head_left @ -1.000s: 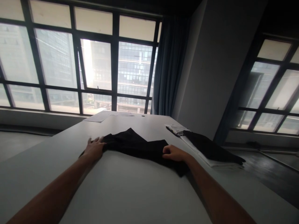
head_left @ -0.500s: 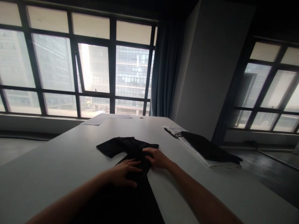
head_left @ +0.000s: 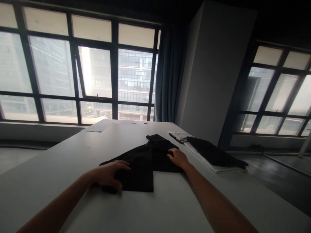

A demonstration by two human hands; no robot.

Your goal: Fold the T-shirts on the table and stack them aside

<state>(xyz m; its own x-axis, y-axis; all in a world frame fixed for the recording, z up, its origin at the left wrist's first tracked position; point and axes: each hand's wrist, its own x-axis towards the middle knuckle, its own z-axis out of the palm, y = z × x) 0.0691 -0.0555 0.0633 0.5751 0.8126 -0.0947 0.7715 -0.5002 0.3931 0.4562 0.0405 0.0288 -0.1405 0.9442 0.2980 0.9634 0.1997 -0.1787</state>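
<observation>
A black garment [head_left: 138, 170] lies folded on the white table in front of me, its near edge running straight across. My left hand [head_left: 109, 174] rests on the garment's left side, thumb apart from the fingers, palm down. On the right part of the cloth lies my right hand [head_left: 178, 157], its fingers slightly bent and the thumb apart from them. Neither hand visibly pinches the fabric. A narrower, raised fold of the garment points toward the far side of the table.
To the right on the white table [head_left: 136, 213] lies a stack of folded clothes, with a black garment [head_left: 213, 152] on top of white cloth [head_left: 218, 170]. Sheets of paper [head_left: 96, 127] lie at the far left. Windows, a blue curtain [head_left: 167, 77] and a pillar [head_left: 209, 77] stand behind.
The garment's long near part has been folded away from me, so its near edge now lies farther up the table. My hands have moved apart, left hand leftward and right hand rightward.
</observation>
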